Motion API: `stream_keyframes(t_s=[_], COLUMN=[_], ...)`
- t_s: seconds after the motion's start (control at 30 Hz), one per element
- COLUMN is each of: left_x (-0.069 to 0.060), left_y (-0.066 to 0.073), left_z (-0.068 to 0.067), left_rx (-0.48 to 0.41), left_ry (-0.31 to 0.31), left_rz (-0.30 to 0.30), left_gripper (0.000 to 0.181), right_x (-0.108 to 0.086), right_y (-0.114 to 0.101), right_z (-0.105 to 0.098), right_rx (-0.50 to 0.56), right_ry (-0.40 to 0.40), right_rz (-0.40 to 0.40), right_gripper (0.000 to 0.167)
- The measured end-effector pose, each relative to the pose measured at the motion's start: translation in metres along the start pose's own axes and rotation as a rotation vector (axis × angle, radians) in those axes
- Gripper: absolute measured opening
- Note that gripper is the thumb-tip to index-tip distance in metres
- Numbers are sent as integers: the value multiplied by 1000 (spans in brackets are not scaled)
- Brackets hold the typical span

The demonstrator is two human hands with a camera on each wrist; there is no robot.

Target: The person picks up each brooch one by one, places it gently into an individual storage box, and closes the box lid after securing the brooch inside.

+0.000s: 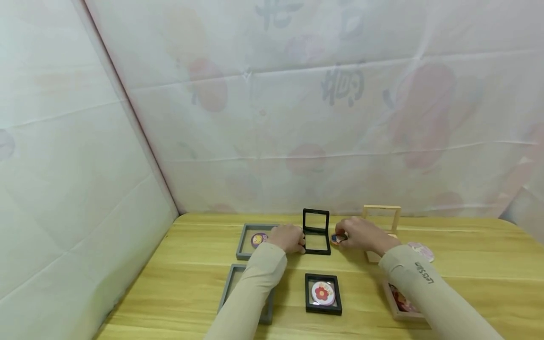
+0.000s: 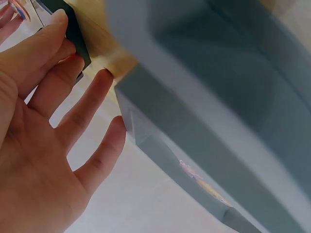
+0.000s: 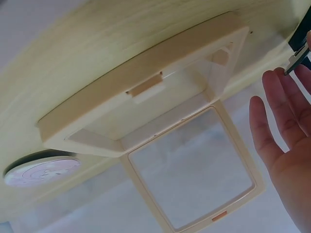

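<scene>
An opened black display frame (image 1: pixel 316 242) stands at the middle back of the table, its lid upright. My left hand (image 1: pixel 288 238) holds its left edge; in the left wrist view the thumb and nearest fingers are against the black frame (image 2: pixel 75 36), with the other fingers spread. Just right of that frame, my right hand (image 1: pixel 359 233) pinches a round badge (image 1: pixel 337 239) with blue and orange on it. Only the badge's edge (image 3: pixel 295 60) shows in the right wrist view. Behind the right hand is an opened cream frame (image 3: pixel 146 87), lid raised.
Left are a grey frame (image 1: pixel 241 250) holding a purple-and-yellow badge (image 1: pixel 257 240) and another grey frame (image 1: pixel 267 314), partly under the sleeve. In front lies a black frame (image 1: pixel 324 309) with a flower badge (image 1: pixel 323 293). Right are a pink badge (image 1: pixel 420 251) and a pinkish frame (image 1: pixel 395 307).
</scene>
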State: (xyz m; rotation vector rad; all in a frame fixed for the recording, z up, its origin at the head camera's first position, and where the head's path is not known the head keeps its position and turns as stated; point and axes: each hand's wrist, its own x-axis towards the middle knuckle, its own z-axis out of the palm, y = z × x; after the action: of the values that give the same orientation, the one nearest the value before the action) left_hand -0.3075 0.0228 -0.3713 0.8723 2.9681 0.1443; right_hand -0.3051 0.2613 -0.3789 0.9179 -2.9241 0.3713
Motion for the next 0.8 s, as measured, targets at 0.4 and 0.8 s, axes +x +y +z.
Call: stream_keyframes(t_s=[0.4, 0.8], left_x=[4, 3], left_y=[4, 8], left_z=[2, 0], left_rx=[25, 49], left_ry=[-5, -14], left_rz=[-2, -11], left_gripper=[12, 13], right_x=[3, 9], right_y=[-6, -11], right_z=[-7, -6], right_rx=[5, 7], right_ry=[1, 9], right_rz=[-14, -3], right_gripper=[10, 9])
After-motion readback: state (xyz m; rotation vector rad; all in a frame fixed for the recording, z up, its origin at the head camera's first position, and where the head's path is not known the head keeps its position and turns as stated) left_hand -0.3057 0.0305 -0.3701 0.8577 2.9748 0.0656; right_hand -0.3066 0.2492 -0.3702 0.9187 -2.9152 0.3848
